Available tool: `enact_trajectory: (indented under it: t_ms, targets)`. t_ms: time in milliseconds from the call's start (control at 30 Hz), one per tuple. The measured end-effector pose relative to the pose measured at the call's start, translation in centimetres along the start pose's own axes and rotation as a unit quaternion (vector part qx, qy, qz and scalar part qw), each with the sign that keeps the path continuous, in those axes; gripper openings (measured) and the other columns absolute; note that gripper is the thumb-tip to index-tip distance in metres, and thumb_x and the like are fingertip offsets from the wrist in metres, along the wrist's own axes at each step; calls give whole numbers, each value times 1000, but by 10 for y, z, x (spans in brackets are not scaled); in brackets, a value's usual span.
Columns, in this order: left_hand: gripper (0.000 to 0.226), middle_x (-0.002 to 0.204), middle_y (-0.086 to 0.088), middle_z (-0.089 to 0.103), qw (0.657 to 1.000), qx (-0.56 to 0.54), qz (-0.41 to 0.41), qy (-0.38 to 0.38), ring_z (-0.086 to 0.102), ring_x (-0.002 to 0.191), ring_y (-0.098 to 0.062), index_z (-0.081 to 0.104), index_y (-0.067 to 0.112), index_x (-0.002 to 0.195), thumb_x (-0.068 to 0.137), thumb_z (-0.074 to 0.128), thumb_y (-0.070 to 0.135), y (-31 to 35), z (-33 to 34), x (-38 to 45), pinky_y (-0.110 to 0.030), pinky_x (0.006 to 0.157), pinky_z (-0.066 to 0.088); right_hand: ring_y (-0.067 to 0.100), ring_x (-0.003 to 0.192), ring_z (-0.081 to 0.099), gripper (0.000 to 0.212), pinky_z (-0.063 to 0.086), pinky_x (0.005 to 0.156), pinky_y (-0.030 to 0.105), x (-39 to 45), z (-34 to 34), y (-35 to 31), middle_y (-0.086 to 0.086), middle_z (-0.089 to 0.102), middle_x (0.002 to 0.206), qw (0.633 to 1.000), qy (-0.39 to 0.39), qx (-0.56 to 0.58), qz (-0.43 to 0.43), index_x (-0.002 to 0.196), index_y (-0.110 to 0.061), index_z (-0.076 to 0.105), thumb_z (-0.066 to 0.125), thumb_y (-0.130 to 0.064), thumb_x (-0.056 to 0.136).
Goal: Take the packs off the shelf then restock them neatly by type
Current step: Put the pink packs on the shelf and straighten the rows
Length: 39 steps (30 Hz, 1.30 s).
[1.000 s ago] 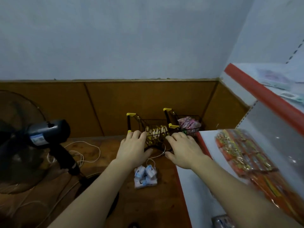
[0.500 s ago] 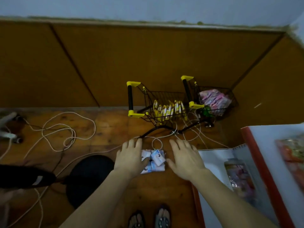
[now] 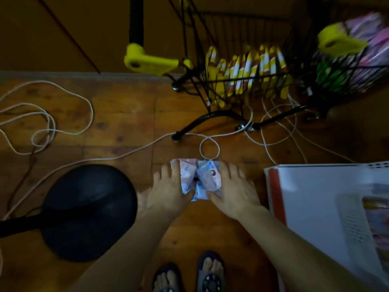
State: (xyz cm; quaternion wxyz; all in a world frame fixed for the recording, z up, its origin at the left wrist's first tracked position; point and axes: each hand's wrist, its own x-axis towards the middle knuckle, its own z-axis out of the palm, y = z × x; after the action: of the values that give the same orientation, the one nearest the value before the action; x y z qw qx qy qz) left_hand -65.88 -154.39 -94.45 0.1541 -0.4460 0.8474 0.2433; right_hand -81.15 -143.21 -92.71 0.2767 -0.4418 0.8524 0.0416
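Packs on the floor, in the carts, and on the shelf

A small heap of pale blue-and-pink packs lies crumpled on the wooden floor, pressed between two hands. Beyond it, yellow-and-white packs stand upright in a tight row inside a black wire mini cart; pink packs — with a green one beside them — fill a second cart to the right. The white shelf with its red edge sits at right, carrying blurred colourful packs.

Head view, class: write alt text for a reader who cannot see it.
Both hands, left hand and right hand, close in on a cluster of small white packs on the wooden floor. Beyond stand two wire mini carts holding packs.
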Motion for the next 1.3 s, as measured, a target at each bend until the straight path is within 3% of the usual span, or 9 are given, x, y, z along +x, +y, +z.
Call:
enact_trajectory:
  t_ms: [133, 300, 467, 600, 833, 1067, 1200, 1300]
  targets:
    - [100, 144, -12, 38, 1000, -9, 5, 16, 42, 122, -32, 14, 17, 153, 80, 61, 64, -18, 70, 41, -41, 95, 41, 29, 145, 22, 103, 41, 108, 43, 40, 63, 16, 7, 15, 160, 1000, -13, 21, 6, 158, -20, 1, 60, -61, 85]
    - [104, 148, -12, 32, 999, -30, -18, 22, 39, 125, -33, -1, 20, 156, 85, 60, 65, -26, 117, 73, -42, 97, 42, 29, 148, 16, 112, 43, 107, 45, 79, 111, 26, 6, 8, 163, 998, -24, 55, 22, 157, -23, -8, 66, -61, 82]
    - [101, 142, -12, 40, 998, -52, -36, 15, 47, 118, -31, -3, 25, 156, 87, 63, 59, -30, 134, 90, -40, 84, 48, 29, 141, 34, 110, 48, 98, 38, 99, 133, 24, 8, 18, 161, 998, -21, 46, 27, 156, -23, -11, 68, -53, 86]
    - [101, 143, -10, 43, 998, -58, -31, 14, 47, 120, -33, 1, 21, 157, 86, 66, 54, -33, 117, 80, -43, 87, 47, 29, 133, 42, 104, 50, 92, 37, 86, 116, 22, 8, 27, 156, 1000, -7, 17, 7, 158, -22, -5, 67, -42, 86]
    - [98, 155, -2, 32, 998, -48, 42, 0, 37, 130, -29, 5, 18, 158, 88, 67, 47, -10, -1, 8, -39, 95, 44, 26, 132, 38, 104, 50, 90, 37, 7, -2, 7, 2, 29, 151, 999, 0, 17, -28, 157, -24, -1, 69, -46, 84]
    - [92, 151, 3, 35, 988, -25, 148, -27, 35, 131, -24, 20, 24, 155, 84, 67, 58, 45, -184, -70, -40, 103, 42, 24, 136, 29, 95, 44, 104, 39, -88, -185, -11, -3, 29, 147, 998, 17, 15, -62, 153, -22, 16, 72, -26, 76]
    - [91, 147, 5, 38, 976, 0, 216, -14, 37, 127, -22, 23, 26, 153, 82, 70, 57, 86, -293, -106, -40, 100, 43, 24, 131, 34, 86, 48, 96, 43, -137, -292, -20, -2, 35, 143, 996, 42, 24, -69, 149, -25, 24, 71, -37, 78]
    - [93, 148, 6, 37, 972, 11, 234, -4, 35, 130, -19, 24, 26, 153, 79, 74, 52, 118, -372, -133, -37, 102, 43, 24, 131, 35, 91, 46, 100, 42, -174, -367, -27, -1, 36, 143, 996, 57, 23, -66, 150, -25, 22, 74, -47, 79]
